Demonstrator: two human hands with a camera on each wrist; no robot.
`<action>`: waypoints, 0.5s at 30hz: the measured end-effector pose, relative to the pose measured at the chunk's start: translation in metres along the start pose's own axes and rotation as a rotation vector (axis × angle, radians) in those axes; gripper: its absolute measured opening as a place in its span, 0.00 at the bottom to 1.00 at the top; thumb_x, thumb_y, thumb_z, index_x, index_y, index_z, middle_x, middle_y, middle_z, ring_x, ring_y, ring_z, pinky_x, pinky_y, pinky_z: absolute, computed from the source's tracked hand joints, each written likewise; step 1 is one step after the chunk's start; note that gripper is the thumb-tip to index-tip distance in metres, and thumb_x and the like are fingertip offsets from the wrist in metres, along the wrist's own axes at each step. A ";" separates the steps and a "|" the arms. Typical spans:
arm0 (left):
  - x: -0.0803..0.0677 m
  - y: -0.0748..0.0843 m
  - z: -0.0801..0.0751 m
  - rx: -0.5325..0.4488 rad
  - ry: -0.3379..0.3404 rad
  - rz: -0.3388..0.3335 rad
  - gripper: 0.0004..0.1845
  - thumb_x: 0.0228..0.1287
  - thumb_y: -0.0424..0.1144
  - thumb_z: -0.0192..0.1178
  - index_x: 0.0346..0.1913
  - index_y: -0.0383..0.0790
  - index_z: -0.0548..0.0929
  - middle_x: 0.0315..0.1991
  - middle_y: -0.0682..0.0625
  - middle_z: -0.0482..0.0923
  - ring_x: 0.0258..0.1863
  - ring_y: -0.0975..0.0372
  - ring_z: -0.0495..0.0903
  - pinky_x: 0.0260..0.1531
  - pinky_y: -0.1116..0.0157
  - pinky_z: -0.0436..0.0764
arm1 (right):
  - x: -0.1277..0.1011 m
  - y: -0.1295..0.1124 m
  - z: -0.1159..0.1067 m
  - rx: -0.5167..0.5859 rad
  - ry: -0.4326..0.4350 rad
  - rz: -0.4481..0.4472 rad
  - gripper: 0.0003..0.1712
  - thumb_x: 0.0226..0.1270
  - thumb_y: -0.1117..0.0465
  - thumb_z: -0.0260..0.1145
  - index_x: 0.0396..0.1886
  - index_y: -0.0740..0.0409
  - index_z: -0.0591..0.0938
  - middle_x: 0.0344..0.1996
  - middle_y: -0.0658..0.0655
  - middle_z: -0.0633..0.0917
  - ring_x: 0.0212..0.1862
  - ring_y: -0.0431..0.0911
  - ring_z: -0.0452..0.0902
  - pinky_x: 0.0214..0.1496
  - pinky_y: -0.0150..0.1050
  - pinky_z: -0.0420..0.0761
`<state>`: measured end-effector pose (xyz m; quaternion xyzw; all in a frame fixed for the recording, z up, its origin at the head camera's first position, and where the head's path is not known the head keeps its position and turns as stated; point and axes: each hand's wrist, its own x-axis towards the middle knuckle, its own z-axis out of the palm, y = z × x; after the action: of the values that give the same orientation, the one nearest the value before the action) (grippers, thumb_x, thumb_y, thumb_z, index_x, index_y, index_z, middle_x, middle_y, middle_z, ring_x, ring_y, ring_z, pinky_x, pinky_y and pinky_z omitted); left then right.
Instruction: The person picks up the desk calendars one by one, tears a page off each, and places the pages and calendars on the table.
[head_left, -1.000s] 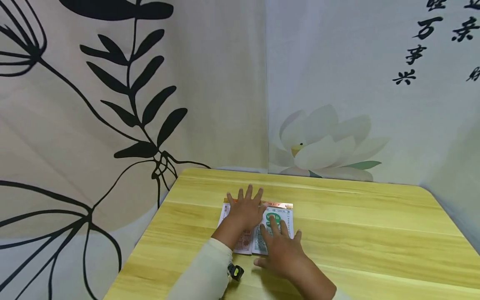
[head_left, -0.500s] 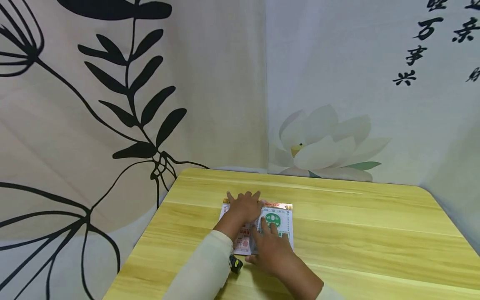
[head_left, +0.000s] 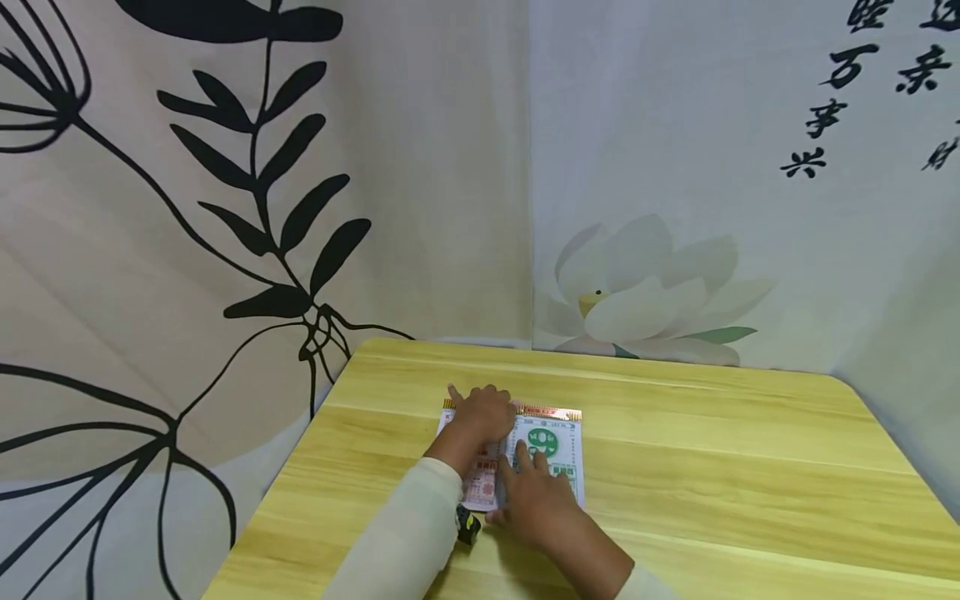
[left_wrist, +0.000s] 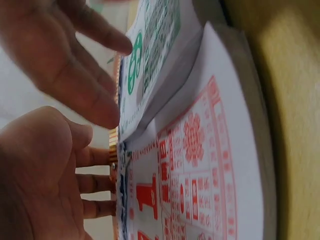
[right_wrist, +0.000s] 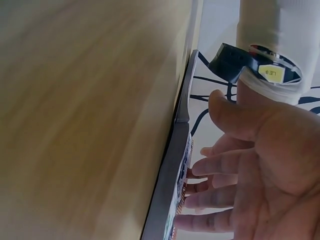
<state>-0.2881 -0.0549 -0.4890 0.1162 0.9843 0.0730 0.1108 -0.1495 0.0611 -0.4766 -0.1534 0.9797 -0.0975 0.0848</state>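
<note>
Paper calendar pad is lying flat — left hand pressing fingers down, right hand lifting a page with straight fingertips, best peeled slowly

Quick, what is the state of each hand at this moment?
Left hand: open, fingers resting flat on the calendar pad.
Right hand: open, fingertips touching a lifted green-printed page.
</note>
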 end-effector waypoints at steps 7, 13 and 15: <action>0.006 -0.008 0.001 -0.027 0.006 0.002 0.27 0.90 0.54 0.43 0.76 0.48 0.80 0.78 0.44 0.75 0.81 0.39 0.69 0.80 0.22 0.47 | 0.002 -0.004 0.000 0.015 -0.015 0.012 0.51 0.65 0.35 0.79 0.80 0.55 0.75 0.83 0.69 0.68 0.79 0.70 0.68 0.63 0.76 0.83; 0.006 -0.009 0.003 -0.059 0.003 0.021 0.26 0.90 0.54 0.42 0.79 0.53 0.77 0.80 0.43 0.72 0.82 0.39 0.66 0.79 0.20 0.45 | 0.002 -0.007 0.001 0.000 -0.033 0.017 0.49 0.65 0.36 0.79 0.79 0.54 0.76 0.83 0.68 0.68 0.79 0.70 0.68 0.60 0.75 0.84; 0.005 -0.008 0.005 -0.074 0.012 0.031 0.26 0.90 0.54 0.42 0.78 0.54 0.78 0.78 0.43 0.73 0.81 0.39 0.67 0.79 0.19 0.44 | 0.001 -0.008 0.001 0.012 -0.040 0.021 0.49 0.66 0.37 0.79 0.80 0.55 0.76 0.83 0.68 0.68 0.80 0.71 0.67 0.60 0.76 0.84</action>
<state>-0.2939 -0.0611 -0.4961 0.1266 0.9797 0.1116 0.1078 -0.1483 0.0532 -0.4764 -0.1445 0.9788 -0.0992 0.1064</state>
